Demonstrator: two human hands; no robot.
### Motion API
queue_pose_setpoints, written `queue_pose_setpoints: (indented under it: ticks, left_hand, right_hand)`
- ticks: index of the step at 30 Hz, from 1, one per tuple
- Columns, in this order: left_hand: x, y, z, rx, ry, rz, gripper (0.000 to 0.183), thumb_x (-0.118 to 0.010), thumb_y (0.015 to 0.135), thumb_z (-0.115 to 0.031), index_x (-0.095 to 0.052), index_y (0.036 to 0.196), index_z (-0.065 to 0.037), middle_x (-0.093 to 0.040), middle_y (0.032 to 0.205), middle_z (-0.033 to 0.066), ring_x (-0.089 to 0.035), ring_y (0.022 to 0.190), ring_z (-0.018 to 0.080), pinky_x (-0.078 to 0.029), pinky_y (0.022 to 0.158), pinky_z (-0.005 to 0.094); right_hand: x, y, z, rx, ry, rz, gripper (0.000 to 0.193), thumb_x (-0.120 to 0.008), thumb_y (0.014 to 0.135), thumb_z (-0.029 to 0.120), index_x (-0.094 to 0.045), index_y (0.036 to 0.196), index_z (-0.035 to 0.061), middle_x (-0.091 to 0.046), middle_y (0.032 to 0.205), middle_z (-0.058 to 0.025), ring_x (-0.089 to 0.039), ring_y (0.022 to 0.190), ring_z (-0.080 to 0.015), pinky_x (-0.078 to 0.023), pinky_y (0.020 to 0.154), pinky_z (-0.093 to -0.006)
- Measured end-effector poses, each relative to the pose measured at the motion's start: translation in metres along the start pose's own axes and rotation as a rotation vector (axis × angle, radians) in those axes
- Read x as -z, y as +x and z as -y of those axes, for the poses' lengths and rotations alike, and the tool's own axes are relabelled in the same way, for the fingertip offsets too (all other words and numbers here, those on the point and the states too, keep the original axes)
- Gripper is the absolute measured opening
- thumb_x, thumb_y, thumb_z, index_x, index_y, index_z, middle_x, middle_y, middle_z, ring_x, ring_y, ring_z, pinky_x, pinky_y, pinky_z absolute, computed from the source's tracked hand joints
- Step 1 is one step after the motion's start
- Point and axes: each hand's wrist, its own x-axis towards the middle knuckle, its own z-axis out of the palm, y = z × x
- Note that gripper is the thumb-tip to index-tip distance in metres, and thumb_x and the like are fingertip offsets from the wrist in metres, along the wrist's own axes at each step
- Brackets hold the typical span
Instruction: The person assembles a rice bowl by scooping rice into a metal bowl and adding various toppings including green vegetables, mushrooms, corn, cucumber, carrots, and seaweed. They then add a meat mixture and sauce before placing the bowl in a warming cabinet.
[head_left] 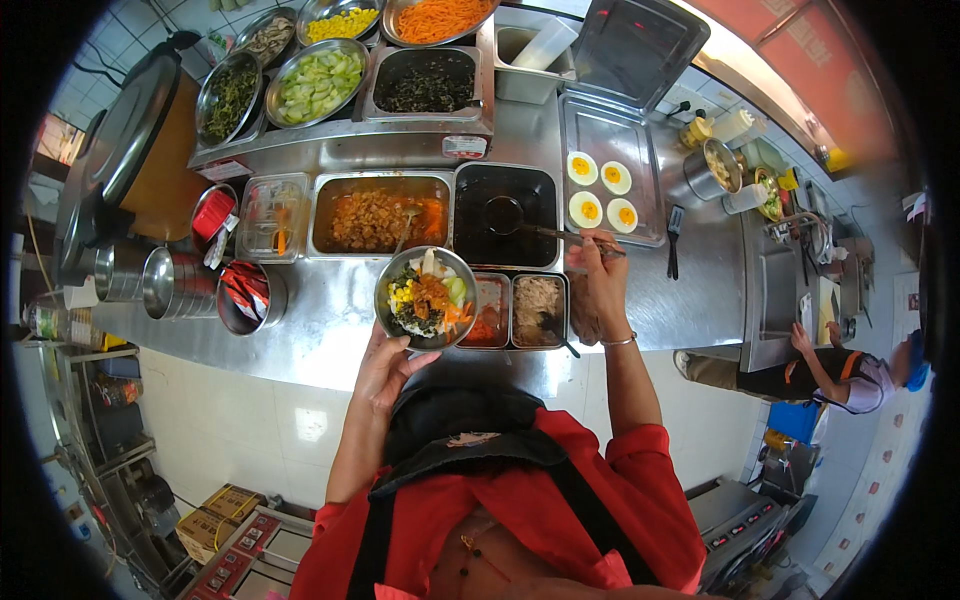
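My left hand (383,368) grips a metal bowl (457,337) from below and the side, its thumb near the rim. In the bowl lie corn, dark chopped greens, pale green slices, carrot shreds and an orange-brown topping, with some white showing beneath. My right hand (598,268) is closed round the handle of a ladle (548,233). The ladle's scoop rests in the dark sauce of a rectangular steel pan (556,205). Left of it stands a pan of orange-brown stew (375,215) with a spoon in it.
Small trays of red paste (487,310) and pale shredded food (538,300) sit at the counter's near edge. Halved eggs (585,210) lie in a lidded clear tray, beside a black spatula (674,240). Vegetable bowls (320,82) line the raised back shelf. A co-worker (840,375) stands at far right.
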Motion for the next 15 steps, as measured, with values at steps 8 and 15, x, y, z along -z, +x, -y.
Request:
queue_pose_setpoints:
  ticks: [8,15]
  left_hand:
    - [0.0015,0.0087,0.0020,0.016,0.001,0.039,0.069,-0.054,0.078,0.003,-0.030,0.140,-0.012,-0.045,0.131,0.0165,-0.051,0.117,0.0347,-0.057,0.081,0.0495]
    - [-0.0026,0.0105,0.0011,0.002,0.009,0.053,0.067,-0.054,0.079,0.002,-0.031,0.140,-0.012,-0.046,0.130,0.0160,-0.052,0.116,0.0341,-0.057,0.081,0.0486]
  right_hand:
    - [0.0034,-0.0039,0.0053,0.035,-0.058,0.026,0.020,-0.051,0.095,0.013,-0.055,0.110,-0.0007,-0.062,0.086,-0.0068,-0.060,0.077,-0.0100,-0.049,0.069,-0.0219]
    - [-0.0032,-0.0078,0.0093,-0.046,0.076,-0.045,0.016,-0.050,0.096,0.011,-0.055,0.107,0.0009,-0.061,0.084,-0.0057,-0.058,0.071,-0.0091,-0.047,0.064,-0.0211]
